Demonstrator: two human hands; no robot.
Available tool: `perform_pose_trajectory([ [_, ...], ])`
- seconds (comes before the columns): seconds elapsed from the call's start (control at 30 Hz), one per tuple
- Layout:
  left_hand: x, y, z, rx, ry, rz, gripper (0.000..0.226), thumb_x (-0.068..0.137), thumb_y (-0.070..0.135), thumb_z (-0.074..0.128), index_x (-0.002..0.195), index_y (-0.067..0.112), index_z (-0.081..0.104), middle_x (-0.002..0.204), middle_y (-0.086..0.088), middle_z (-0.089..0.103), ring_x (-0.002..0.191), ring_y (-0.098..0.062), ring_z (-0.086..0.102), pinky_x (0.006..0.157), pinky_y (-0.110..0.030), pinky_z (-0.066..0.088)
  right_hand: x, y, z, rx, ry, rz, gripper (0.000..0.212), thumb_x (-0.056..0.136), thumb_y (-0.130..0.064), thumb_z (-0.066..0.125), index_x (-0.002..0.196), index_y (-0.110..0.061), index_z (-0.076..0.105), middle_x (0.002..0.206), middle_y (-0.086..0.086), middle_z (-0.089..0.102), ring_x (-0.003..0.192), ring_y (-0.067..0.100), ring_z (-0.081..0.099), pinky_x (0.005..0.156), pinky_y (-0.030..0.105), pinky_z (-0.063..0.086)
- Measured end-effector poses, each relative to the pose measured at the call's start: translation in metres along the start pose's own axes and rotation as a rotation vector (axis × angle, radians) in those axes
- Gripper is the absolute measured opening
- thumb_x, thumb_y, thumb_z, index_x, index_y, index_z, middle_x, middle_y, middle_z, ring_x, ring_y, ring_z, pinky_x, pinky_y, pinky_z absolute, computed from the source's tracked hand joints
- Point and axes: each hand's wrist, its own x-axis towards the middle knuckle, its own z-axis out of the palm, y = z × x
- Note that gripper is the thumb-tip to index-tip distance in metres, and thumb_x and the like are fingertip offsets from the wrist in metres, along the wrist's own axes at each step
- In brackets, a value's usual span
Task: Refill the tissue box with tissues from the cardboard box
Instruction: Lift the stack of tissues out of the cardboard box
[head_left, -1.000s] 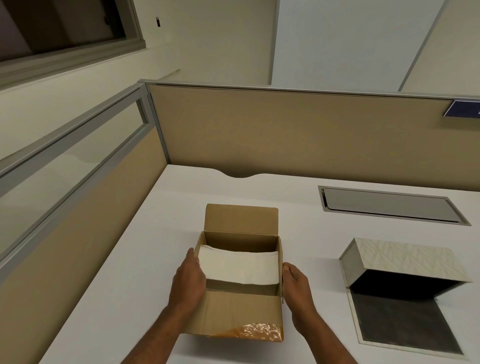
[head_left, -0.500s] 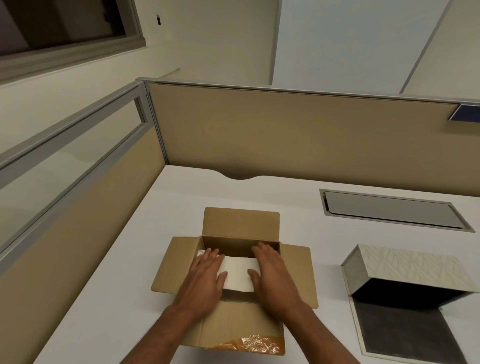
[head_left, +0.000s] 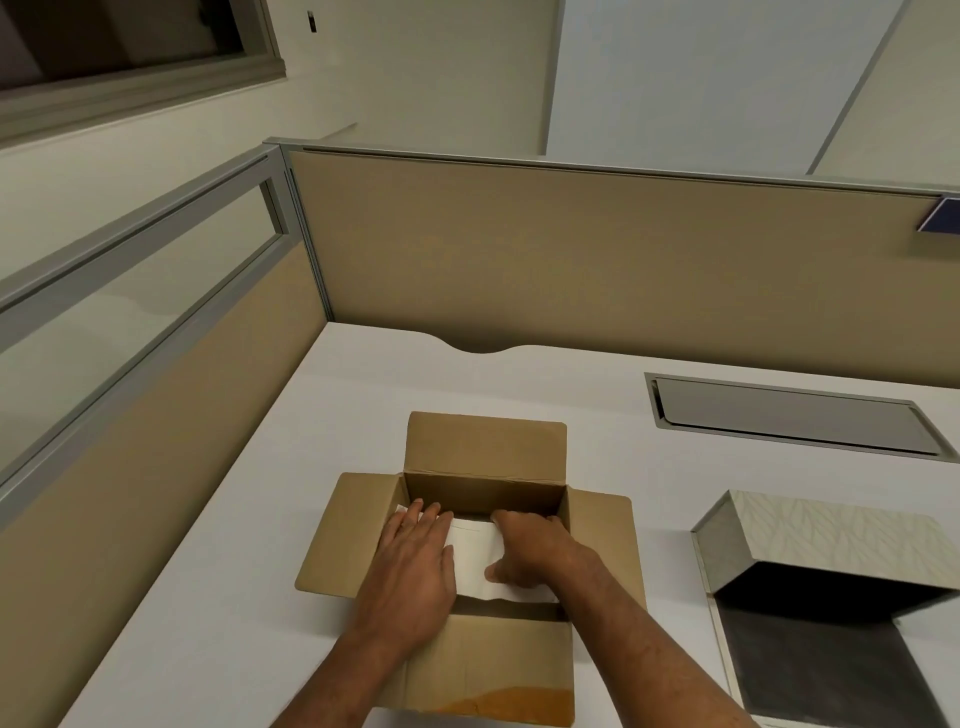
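Observation:
A brown cardboard box (head_left: 483, 452) stands open on the white desk, its four flaps folded out. Inside lies a white stack of tissues (head_left: 475, 556). My left hand (head_left: 415, 561) rests flat on the left part of the stack, fingers stretched toward its far edge. My right hand (head_left: 535, 551) is curled over the right part, fingers hooked at the far edge and thumb pressed on the near side. To the right lies the tissue box (head_left: 831, 530), pale and leaf-patterned, its hinged top raised over a dark empty inside (head_left: 821, 670).
The white desk (head_left: 218, 597) is bounded by tan partition walls (head_left: 571, 260) at the back and left. A grey metal cable hatch (head_left: 789, 415) is set into the desk behind the tissue box.
The side flaps of the cardboard box went from held upright to folded flat. Both hands moved from the box's sides onto the tissues, and the right hand has since curled around the stack.

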Motion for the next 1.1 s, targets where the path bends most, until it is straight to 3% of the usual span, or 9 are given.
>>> perform_pose_trajectory([
  [0.1,0.000,-0.001,0.002,0.012,0.054,0.013,0.057,0.093,0.041,0.029,0.144,0.021,0.045,0.153,-0.002,0.044,0.145,-0.022,0.033,0.114,-0.031,0.007,0.007,-0.002,-0.007,0.039,-0.091,0.049,0.065,0.088,-0.030,0.073,0.143,-0.016,0.043,0.147,0.006,0.051,0.134,0.031,0.048,0.118,0.047,0.032],
  [0.3,0.001,-0.003,0.006,0.069,0.058,0.035,0.050,0.094,0.035,0.036,0.137,0.019,0.055,0.144,-0.003,0.055,0.140,-0.021,0.043,0.115,-0.033,0.014,0.017,-0.006,-0.012,0.075,-0.202,0.116,0.076,0.082,-0.033,0.078,0.146,-0.015,0.041,0.148,0.007,0.050,0.131,0.030,0.050,0.108,0.042,0.043],
  [0.5,0.002,-0.005,0.008,0.150,0.073,0.033,0.040,0.086,0.029,0.053,0.118,0.015,0.071,0.121,-0.006,0.072,0.119,-0.025,0.064,0.104,-0.041,0.035,0.023,-0.004,-0.011,0.092,-0.230,0.142,0.079,0.077,-0.036,0.083,0.142,-0.013,0.045,0.143,0.007,0.052,0.128,0.030,0.053,0.106,0.041,0.046],
  [0.73,0.002,-0.007,0.011,0.141,0.113,0.057,0.041,0.088,0.030,0.048,0.119,0.014,0.071,0.121,-0.007,0.072,0.118,-0.026,0.065,0.105,-0.044,0.036,0.025,-0.001,-0.014,0.130,-0.242,0.155,0.084,0.073,-0.036,0.086,0.143,-0.013,0.046,0.145,0.006,0.051,0.129,0.030,0.051,0.107,0.041,0.046],
  [0.87,0.004,-0.009,0.012,0.146,0.110,0.070,0.053,0.090,0.035,0.031,0.117,0.014,0.072,0.119,-0.006,0.073,0.115,-0.023,0.066,0.104,-0.045,0.041,0.026,-0.001,-0.012,0.122,-0.244,0.136,0.091,0.071,-0.038,0.087,0.146,-0.016,0.041,0.149,0.005,0.047,0.132,0.030,0.048,0.107,0.043,0.045],
  [1.1,0.004,-0.010,0.013,0.145,0.127,0.069,0.054,0.090,0.036,0.031,0.117,0.013,0.072,0.118,-0.006,0.074,0.115,-0.023,0.067,0.103,-0.049,0.043,0.027,0.000,-0.014,0.125,-0.285,0.117,0.090,0.072,-0.037,0.086,0.146,-0.015,0.039,0.149,0.005,0.046,0.133,0.029,0.047,0.108,0.043,0.044],
])
